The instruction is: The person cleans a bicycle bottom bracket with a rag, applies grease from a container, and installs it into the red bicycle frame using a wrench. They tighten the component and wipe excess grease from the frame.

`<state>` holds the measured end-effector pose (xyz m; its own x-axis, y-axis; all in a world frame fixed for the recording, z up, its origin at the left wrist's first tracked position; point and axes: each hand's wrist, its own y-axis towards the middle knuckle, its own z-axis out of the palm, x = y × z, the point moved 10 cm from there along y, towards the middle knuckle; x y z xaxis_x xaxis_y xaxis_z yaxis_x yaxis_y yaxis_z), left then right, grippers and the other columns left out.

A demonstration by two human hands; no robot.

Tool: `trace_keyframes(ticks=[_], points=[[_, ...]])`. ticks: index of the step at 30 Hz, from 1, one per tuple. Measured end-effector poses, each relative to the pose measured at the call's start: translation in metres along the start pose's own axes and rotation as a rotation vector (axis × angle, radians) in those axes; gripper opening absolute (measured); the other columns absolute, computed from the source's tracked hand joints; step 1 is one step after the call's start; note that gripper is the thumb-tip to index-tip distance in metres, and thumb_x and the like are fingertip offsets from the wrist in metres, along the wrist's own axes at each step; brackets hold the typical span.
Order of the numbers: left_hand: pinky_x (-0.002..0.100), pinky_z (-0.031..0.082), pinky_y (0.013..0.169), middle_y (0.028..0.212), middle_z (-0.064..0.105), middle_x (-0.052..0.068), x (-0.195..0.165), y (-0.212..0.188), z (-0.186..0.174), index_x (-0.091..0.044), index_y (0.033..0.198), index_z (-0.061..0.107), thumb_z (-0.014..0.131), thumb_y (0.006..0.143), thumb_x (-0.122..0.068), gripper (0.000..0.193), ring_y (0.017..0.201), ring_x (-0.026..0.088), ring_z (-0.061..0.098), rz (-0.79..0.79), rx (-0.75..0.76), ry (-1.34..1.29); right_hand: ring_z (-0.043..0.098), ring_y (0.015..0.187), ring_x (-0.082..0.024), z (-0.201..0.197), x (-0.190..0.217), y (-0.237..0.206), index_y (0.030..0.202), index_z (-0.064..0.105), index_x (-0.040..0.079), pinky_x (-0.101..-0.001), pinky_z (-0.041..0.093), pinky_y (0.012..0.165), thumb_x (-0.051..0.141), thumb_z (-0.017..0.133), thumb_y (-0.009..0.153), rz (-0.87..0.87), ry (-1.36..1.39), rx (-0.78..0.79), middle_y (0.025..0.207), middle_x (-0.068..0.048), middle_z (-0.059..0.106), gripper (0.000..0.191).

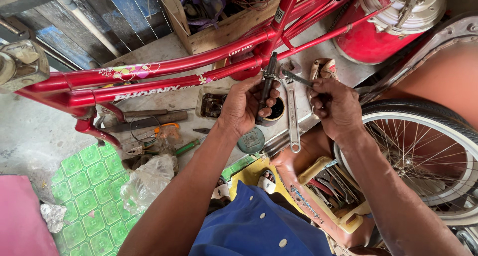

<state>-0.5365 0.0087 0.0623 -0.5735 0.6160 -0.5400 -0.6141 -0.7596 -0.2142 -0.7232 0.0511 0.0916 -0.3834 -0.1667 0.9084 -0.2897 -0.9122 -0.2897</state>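
Note:
My left hand point(245, 104) grips a dark greasy metal axle point(267, 82), held nearly upright just below the lower tubes of a red bicycle frame point(164, 74). My right hand point(337, 106) pinches a small grey metal tool point(297, 78) whose tip points left toward the top of the axle. A long silver wrench point(292, 117) lies on the ground between my two hands. Under the axle sits a small round dark tin point(277, 110).
A spoked bicycle wheel point(428, 156) stands at right, a red cylinder tank point(378, 32) above it. A yellow tray of tools point(336, 191) lies near my right forearm. Pliers, a screwdriver, a hammer and a clear plastic bag point(149, 179) litter the floor; green tiled mat point(89, 196) lower left.

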Motion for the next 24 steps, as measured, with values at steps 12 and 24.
trace_keyframes(ticks=[12, 24], points=[[0.025, 0.042, 0.048, 0.085, 0.069, 0.011, 0.003, -0.001, 0.008, 0.007, 0.108, 0.067, 0.057, 0.104, -0.035, 0.044, 0.066, 0.014, 0.062, -0.054, 0.071, -0.001, 0.046, 0.055, -0.011, 0.000, -0.023, 0.010, 0.086, 0.063, 0.008, -0.0249, 0.030, 0.048, 0.011, 0.067, 0.080, 0.186, 0.107, 0.056, 0.072, -0.001, 0.059, 0.007], [0.023, 0.040, 0.045, 0.083, 0.070, 0.011, 0.014, -0.006, 0.019, 0.007, 0.109, 0.067, 0.059, 0.103, -0.037, 0.045, 0.063, 0.013, 0.062, -0.167, 0.176, -0.076, 0.042, 0.054, -0.010, -0.008, -0.042, 0.018, 0.083, 0.061, 0.010, -0.0242, 0.028, 0.047, 0.013, 0.068, 0.077, 0.294, 0.082, 0.045, 0.071, -0.001, 0.057, 0.010]])
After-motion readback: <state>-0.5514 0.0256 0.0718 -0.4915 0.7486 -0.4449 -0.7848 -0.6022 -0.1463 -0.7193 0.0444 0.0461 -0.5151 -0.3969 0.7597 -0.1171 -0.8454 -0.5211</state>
